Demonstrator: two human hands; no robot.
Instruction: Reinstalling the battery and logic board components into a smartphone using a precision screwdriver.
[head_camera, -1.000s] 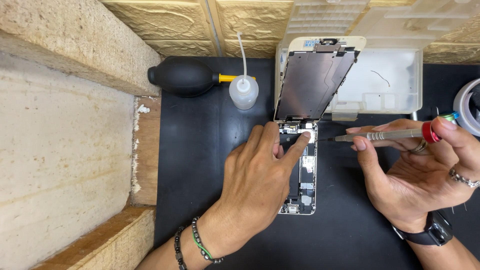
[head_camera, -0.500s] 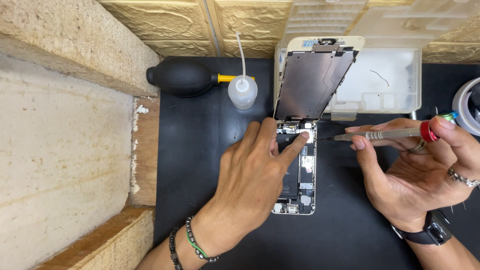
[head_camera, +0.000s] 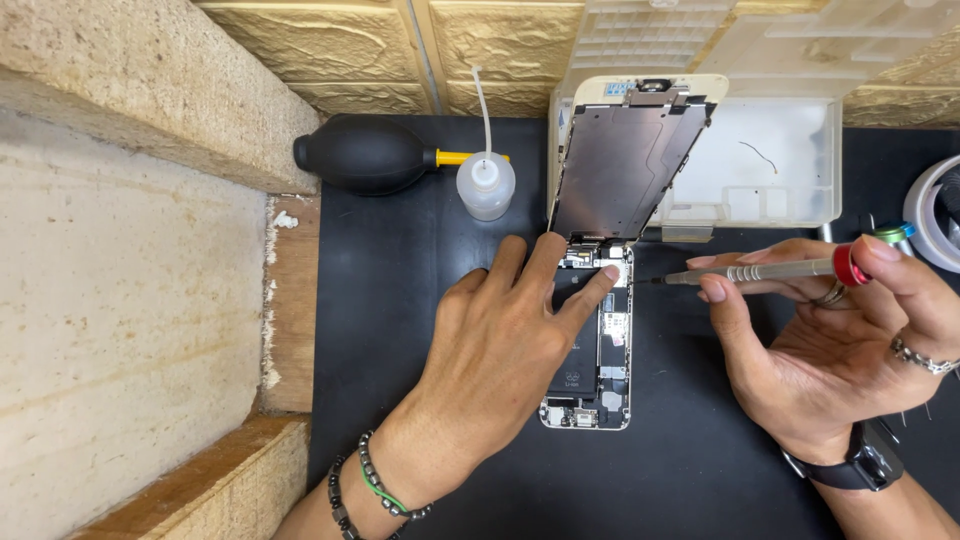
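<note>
An opened smartphone (head_camera: 605, 345) lies on a black mat (head_camera: 400, 300) with its insides exposed. Its screen panel (head_camera: 622, 165) is lifted and leans back against a white plastic tray (head_camera: 790, 165). My left hand (head_camera: 500, 350) lies flat over the phone body, its index fingertip on the upper part near the hinge. My right hand (head_camera: 840, 340) holds a slim metal screwdriver (head_camera: 770, 269) with a red cap. The screwdriver lies level, its tip pointing left at the phone's upper right edge.
A black rubber air blower (head_camera: 365, 155) with a yellow nozzle lies at the back of the mat. A small clear squeeze bottle (head_camera: 485, 180) with a long thin spout stands beside it. Rough stone blocks (head_camera: 120, 300) border the left. A round white object (head_camera: 940, 215) sits at the right edge.
My left hand has slid slightly down and left along the phone. The right hand and screwdriver have stayed almost still.
</note>
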